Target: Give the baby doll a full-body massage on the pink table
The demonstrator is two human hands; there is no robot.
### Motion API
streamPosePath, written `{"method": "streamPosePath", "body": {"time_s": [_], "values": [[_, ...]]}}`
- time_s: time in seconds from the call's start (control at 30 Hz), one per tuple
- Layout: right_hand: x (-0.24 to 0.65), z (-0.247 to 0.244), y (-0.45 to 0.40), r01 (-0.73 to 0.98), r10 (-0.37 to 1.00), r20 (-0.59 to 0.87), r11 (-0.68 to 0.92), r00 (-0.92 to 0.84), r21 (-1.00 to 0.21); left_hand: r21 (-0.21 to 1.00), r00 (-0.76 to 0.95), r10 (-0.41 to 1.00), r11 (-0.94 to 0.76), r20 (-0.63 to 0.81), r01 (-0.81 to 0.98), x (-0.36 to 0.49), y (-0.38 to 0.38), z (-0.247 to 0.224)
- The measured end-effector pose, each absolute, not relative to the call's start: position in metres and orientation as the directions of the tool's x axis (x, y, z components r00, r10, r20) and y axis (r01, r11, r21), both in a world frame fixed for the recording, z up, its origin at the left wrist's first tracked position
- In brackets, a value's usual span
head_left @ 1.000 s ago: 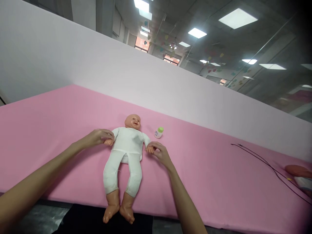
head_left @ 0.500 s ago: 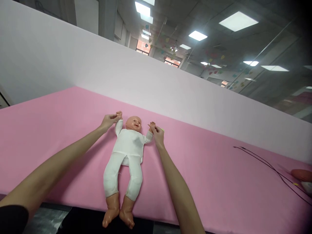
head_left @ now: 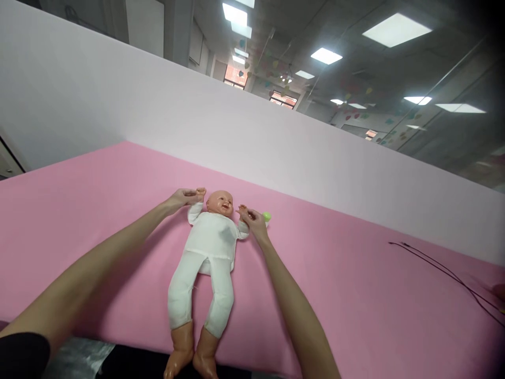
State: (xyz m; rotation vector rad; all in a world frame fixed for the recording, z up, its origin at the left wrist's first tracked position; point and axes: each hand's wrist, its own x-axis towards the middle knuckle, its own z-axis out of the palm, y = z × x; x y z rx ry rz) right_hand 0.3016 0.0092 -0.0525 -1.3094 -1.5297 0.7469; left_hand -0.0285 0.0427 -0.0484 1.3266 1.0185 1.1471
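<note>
Baby doll (head_left: 209, 247) flat on pink-covered counter (head_left: 79, 221), center frame; left hand (head_left: 182, 199), fingers (head_left: 190, 193) pinching one doll hand; right hand (head_left: 255, 222), fingers (head_left: 249, 213) pinching the other; green-capped bottle (head_left: 267, 216) just beside.

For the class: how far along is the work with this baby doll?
Done: the baby doll lies on its back, arms raised beside its head. In hand: the left hand and right hand each pinch a doll hand. Remaining: the green-capped bottle is not held.
</note>
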Motion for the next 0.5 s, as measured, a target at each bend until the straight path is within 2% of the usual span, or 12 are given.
{"method": "streamPosePath", "body": {"time_s": [0.07, 0.13, 0.23, 0.37, 0.43, 0.5], "values": [[0.313, -0.046, -0.017, 0.371, 0.939, 0.294, 0.342, -0.181, -0.863, 0.984, 0.4, 0.903, -0.176, 0.155, 0.017, -0.046, 0.022, -0.039], [0.323, -0.046, -0.045, 0.374, 0.903, 0.235, 0.37, -0.359, -0.85, 0.959, 0.604, 0.783, -0.264, 0.151, 0.102, -0.059, 0.002, -0.037], [0.333, -0.058, -0.08, 0.423, 0.853, 0.13, 0.376, -0.506, -0.824, 0.902, 0.755, 0.643, -0.391, 0.128, 0.181, -0.069, -0.023, -0.047], [0.336, -0.074, -0.093, 0.378, 0.864, 0.127, 0.34, -0.488, -0.861, 0.884, 0.766, 0.631, -0.42, 0.122, 0.206, -0.072, -0.037, -0.061], [0.331, -0.071, -0.082, 0.333, 0.881, 0.164, 0.332, -0.444, -0.882, 0.903, 0.715, 0.686, -0.382, 0.137, 0.194, -0.07, -0.032, -0.058], [0.321, -0.061, -0.06, 0.299, 0.908, 0.235, 0.344, -0.346, -0.89, 0.941, 0.58, 0.797, -0.305, 0.169, 0.146, -0.061, -0.019, -0.049]]}}
